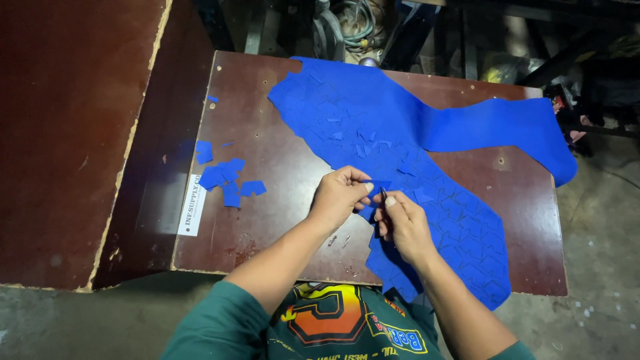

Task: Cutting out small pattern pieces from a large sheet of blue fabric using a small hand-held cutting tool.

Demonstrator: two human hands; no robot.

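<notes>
Blue piece (pixel 377 186) pinched by left fingertips (pixel 363 189)

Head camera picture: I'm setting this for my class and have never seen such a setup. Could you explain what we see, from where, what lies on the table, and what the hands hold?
There is no machine here: a person works with two bare hands, and the one picture comes from a camera on their head, looking down. On the dark brown table lies a big blue sheet scored with many small cut shapes. A little pile of cut blue pieces sits to the left. The left hand pinches a small blue piece at the sheet's edge. The right hand holds a thin dark tool; what kind is too small to tell.
</notes>
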